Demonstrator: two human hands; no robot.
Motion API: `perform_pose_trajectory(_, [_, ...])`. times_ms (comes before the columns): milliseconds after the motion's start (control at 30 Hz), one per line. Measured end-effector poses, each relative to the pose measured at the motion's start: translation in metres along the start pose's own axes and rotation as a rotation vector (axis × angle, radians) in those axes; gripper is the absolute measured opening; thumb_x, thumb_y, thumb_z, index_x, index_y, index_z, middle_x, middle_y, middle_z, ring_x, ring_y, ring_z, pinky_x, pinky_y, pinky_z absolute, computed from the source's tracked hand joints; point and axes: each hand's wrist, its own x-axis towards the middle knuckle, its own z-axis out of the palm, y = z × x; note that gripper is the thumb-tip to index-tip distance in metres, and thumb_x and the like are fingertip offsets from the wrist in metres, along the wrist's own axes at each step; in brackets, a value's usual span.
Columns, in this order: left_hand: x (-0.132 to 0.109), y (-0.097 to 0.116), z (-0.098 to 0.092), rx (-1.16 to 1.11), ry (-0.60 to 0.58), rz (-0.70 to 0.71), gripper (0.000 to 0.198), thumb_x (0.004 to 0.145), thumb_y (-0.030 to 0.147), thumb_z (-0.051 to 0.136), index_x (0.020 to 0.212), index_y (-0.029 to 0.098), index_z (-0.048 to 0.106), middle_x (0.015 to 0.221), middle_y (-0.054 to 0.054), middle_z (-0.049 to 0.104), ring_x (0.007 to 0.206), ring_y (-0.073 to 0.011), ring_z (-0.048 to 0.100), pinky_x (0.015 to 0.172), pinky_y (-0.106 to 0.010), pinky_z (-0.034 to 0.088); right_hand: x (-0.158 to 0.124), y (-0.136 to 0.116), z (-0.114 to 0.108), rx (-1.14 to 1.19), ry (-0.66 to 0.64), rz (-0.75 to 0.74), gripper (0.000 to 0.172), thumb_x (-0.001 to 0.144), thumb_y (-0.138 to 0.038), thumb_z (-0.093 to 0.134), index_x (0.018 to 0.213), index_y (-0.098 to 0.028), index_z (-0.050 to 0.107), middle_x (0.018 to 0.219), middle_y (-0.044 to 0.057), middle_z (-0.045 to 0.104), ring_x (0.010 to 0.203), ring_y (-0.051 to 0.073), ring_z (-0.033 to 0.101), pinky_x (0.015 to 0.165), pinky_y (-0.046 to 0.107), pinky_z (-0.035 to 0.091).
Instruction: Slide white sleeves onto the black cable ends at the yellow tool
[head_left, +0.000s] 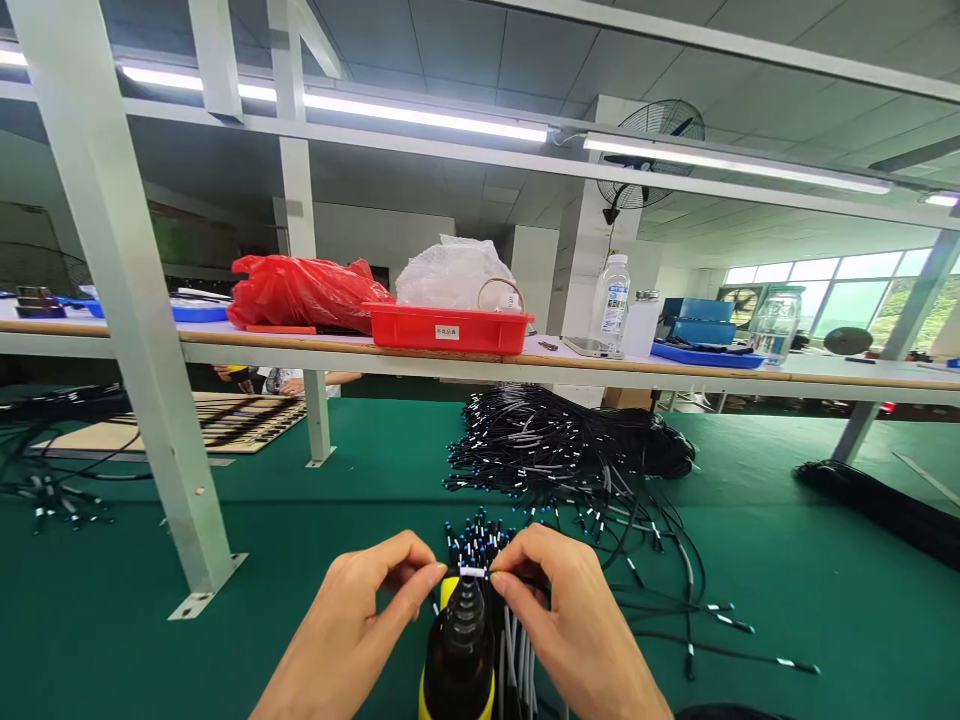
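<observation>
Left hand (364,610) and right hand (562,605) pinch a black cable (452,573) on either side of its white sleeve (472,572), seemingly keeping it level and exposed above a black-and-yellow tool (459,655), toward the green surface's (375,480) near edge.

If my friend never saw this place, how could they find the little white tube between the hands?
Start at the big green table, then find the left hand and right hand at the bottom middle. Between them, just above a ribbed black nozzle, is the little white tube. The cables behind have white bits too, but only this one sits between two hands.
</observation>
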Motion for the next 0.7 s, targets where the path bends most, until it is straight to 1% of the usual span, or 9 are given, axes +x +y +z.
perform_pose_trajectory(133, [-0.001, 0.002, -0.002, -0.002, 0.006, 0.008, 0.038, 0.091, 0.05, 0.042, 0.071, 0.022, 0.058, 0.066, 0.002, 0.058, 0.063, -0.0149, 0.05, 0.054, -0.021, 0.039, 0.0, -0.001, 0.0, -0.009, -0.005, 0.0, 0.017, 0.083, -0.007, 0.053, 0.075, -0.019, 0.063, 0.075, 0.0, 0.062, 0.069, 0.013, 0.057, 0.06, 0.023, 0.039])
perform_pose_trajectory(300, [0.0, 0.001, -0.004, -0.033, 0.009, 0.025, 0.031, 0.09, 0.046, 0.047, 0.075, 0.022, 0.059, 0.072, 0.002, 0.061, 0.07, -0.0157, 0.056, 0.064, -0.022, 0.044, 0.0, -0.001, 0.0, -0.008, -0.011, 0.019, 0.017, 0.083, -0.007, 0.054, 0.076, -0.019, 0.064, 0.077, 0.0, 0.063, 0.071, 0.014, 0.058, 0.061, 0.024, 0.041])
perform_pose_trajectory(467, [0.0, -0.003, -0.005, -0.109, 0.036, 0.03, 0.023, 0.088, 0.041, 0.053, 0.078, 0.023, 0.06, 0.077, 0.002, 0.064, 0.076, -0.0162, 0.059, 0.071, -0.022, 0.046, -0.004, 0.001, -0.002, -0.023, -0.003, 0.013, 0.016, 0.084, -0.009, 0.057, 0.085, -0.02, 0.069, 0.084, 0.001, 0.066, 0.078, 0.016, 0.061, 0.068, 0.026, 0.043])
perform_pose_trajectory(533, [0.0, -0.004, -0.005, -0.133, 0.036, 0.027, 0.021, 0.088, 0.041, 0.053, 0.08, 0.023, 0.06, 0.079, 0.002, 0.063, 0.078, -0.0165, 0.059, 0.073, -0.022, 0.046, -0.005, 0.001, -0.004, -0.062, -0.011, -0.004, 0.017, 0.085, -0.01, 0.058, 0.084, -0.021, 0.07, 0.083, 0.0, 0.066, 0.078, 0.016, 0.061, 0.07, 0.026, 0.042])
perform_pose_trajectory(600, [-0.001, -0.005, -0.004, -0.13, 0.024, 0.031, 0.025, 0.089, 0.044, 0.051, 0.079, 0.023, 0.058, 0.077, 0.002, 0.061, 0.076, -0.0162, 0.057, 0.07, -0.022, 0.044, -0.005, 0.001, -0.004, -0.091, -0.012, -0.022, 0.017, 0.086, -0.01, 0.058, 0.08, -0.021, 0.07, 0.081, 0.0, 0.066, 0.077, 0.016, 0.06, 0.069, 0.027, 0.041])
perform_pose_trajectory(700, [-0.001, -0.008, 0.0, -0.093, 0.012, 0.016, 0.039, 0.092, 0.054, 0.04, 0.072, 0.022, 0.052, 0.067, 0.004, 0.051, 0.063, -0.0139, 0.046, 0.057, -0.022, 0.037, -0.005, 0.0, -0.003, -0.091, 0.008, -0.042, 0.018, 0.087, -0.011, 0.057, 0.077, -0.02, 0.068, 0.08, 0.0, 0.065, 0.076, 0.015, 0.059, 0.068, 0.026, 0.04])
